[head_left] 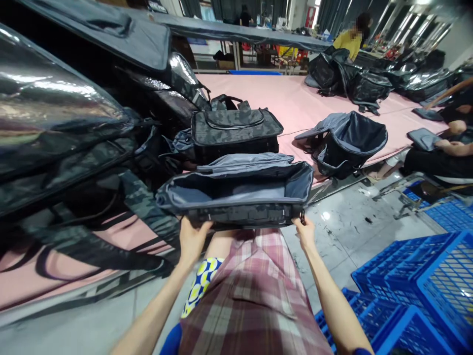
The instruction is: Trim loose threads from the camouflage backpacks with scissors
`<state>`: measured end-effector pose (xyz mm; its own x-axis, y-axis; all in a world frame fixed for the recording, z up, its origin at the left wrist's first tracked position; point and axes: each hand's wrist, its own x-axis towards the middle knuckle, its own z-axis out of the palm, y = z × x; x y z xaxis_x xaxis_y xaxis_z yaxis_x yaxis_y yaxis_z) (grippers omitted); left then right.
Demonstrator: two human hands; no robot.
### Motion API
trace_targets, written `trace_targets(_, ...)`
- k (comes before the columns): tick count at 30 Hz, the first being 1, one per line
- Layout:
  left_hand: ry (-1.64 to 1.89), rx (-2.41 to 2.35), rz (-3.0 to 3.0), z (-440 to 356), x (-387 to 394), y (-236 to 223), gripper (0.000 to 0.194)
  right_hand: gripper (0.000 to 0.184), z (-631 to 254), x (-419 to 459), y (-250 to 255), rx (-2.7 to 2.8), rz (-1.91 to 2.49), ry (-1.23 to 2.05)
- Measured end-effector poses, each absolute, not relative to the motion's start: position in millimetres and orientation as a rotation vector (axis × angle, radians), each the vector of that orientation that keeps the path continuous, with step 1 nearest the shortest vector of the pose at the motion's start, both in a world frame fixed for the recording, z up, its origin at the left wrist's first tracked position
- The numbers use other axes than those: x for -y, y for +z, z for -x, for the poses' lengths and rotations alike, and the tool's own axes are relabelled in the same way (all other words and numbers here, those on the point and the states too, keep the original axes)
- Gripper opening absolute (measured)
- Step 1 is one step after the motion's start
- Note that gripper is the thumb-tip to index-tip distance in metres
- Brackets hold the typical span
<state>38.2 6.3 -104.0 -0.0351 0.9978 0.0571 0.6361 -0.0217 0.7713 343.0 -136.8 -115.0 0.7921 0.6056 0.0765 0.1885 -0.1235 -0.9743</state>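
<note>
An unzipped dark camouflage bag with a grey lining faces me at the table's near edge, its lid folded back. My left hand grips the lower left corner, thumb against the front panel. At the lower right corner my right hand pinches the bag beside a dangling black zip pull or strap end. Fingertips of both hands are partly hidden under the bag. Right behind it sits a closed camouflage bag with a top handle.
Camouflage and silver-lined bags pile up at left on the pink-covered table. Another open bag stands at right. Blue plastic crates occupy the floor at lower right. A seated person's hands and a person in yellow are beyond.
</note>
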Motion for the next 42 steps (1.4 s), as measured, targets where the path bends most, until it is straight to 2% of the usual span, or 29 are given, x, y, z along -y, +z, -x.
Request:
trace_targets(2, 0.920, -1.819, -1.672, -51, -21, -71, 0.045, 0.030, -346, 129, -88, 0.633, 1.681, 0.401)
trace_targets(6, 0.976, -1.862, -1.921, -47, -37, -4, 0.043, 0.031, -359, 118, -25, 0.668, 1.657, 0.363)
trace_targets(8, 0.792, -1.893, -2.070, -42, -45, 16, 0.043, 0.034, -364, 114, -5, 0.689, 1.641, 0.430)
trace_targets(10, 0.439, -1.910, -2.161, -39, -54, 25, 0.044, 0.039, -365, 111, 2, 0.708, 1.655, 0.560)
trace_targets(13, 0.102, -1.835, -2.253, -41, -64, 24, 0.044, 0.044, -363, 111, -12, 0.712, 1.728, 0.728)
trace_targets(16, 0.124, -1.849, -2.371, -47, -61, 25, 0.051, 0.046, -362, 116, -35, 0.677, 1.763, 0.737)
trace_targets(19, 0.539, -1.879, -2.627, -66, -41, 40, 0.061, 0.045, -364, 120, -45, 0.673, 1.776, 0.681)
trace_targets(22, 0.937, -1.401, -2.933, -107, -10, 50, 0.044, 0.045, -366, 122, -42, 0.724, 1.799, 0.648)
trace_targets(24, 0.795, -0.866, -3.002, -143, 10, 47, 0.023, 0.045, -365, 123, -37, 0.760, 1.818, 0.628)
trace_targets(26, 0.665, -0.574, -2.973, -177, 24, 39, 0.024, 0.046, -364, 126, -32, 0.794, 1.858, 0.583)
trace_targets(33, 0.329, -0.508, -2.926, -225, 17, 24, 0.013, 0.036, -373, 151, -24, 0.937, 2.078, 0.417)
trace_targets(38, 0.157, -0.514, -2.804, -233, 12, 24, 0.016, 0.047, -375, 165, -19, 0.897, 2.180, 0.251)
trace_targets(42, 0.167, -0.545, -2.780, -235, 17, 13, 0.015, 0.033, -369, 171, -14, 1.057, 2.178, 0.118)
